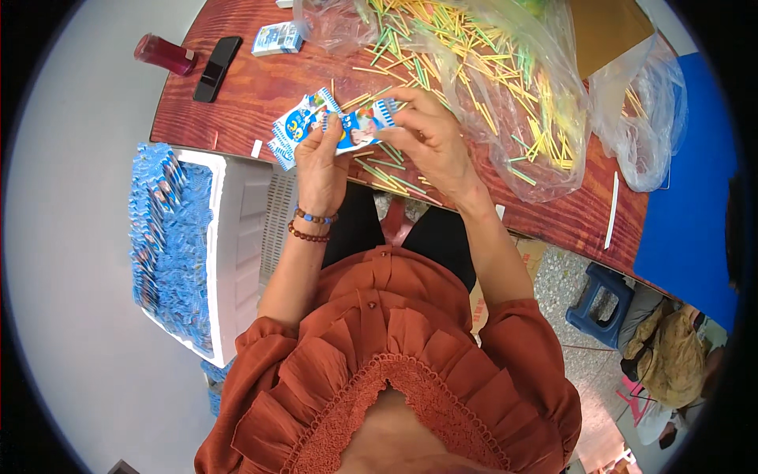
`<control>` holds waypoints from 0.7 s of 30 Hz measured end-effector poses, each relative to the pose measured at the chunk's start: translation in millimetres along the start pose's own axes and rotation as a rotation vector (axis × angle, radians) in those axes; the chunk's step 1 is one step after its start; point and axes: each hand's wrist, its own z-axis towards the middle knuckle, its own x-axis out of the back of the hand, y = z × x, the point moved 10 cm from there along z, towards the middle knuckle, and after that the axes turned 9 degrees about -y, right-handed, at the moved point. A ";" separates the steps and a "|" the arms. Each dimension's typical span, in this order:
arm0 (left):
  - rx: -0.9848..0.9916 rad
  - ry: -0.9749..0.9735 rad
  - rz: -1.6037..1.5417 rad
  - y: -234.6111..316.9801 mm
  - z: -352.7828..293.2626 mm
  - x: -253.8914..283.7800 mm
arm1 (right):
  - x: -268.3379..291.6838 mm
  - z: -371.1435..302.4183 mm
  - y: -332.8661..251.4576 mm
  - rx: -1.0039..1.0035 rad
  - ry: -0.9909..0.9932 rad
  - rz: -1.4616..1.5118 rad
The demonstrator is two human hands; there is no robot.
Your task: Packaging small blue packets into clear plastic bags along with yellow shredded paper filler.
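Several small blue and white sachets (294, 126) are fanned out in my left hand (320, 162), its thumb pressed on top of them. Between both hands lies one more sachet (362, 134), a picture printed on its front. The fingers of my right hand (434, 142) pinch the striped right end of this sachet. Thin yellow and green sticks (387, 178) lie on the table under and around my hands. One yellow stick (332, 88) shows just above the sachets; whether it touches them I cannot tell.
Clear plastic bags (545, 103) with a heap of sticks cover the back of the reddish wooden table (245, 99). A phone (217, 69), a red bottle (164, 55) and a small box (276, 38) are at back left. A white foam box (237, 205) full of blue sachets stands left.
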 end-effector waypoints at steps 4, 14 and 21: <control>-0.132 0.061 0.018 25.5 -6.0 34.2 | -5.7 5.1 29.4 -0.128 -0.064 0.489; -0.128 0.224 0.027 34.5 -40.5 94.2 | -59.6 -35.4 45.2 -0.201 -0.246 -0.849; -0.105 0.153 0.002 28.3 -31.4 80.7 | -29.3 1.8 84.6 -0.109 -0.328 -0.976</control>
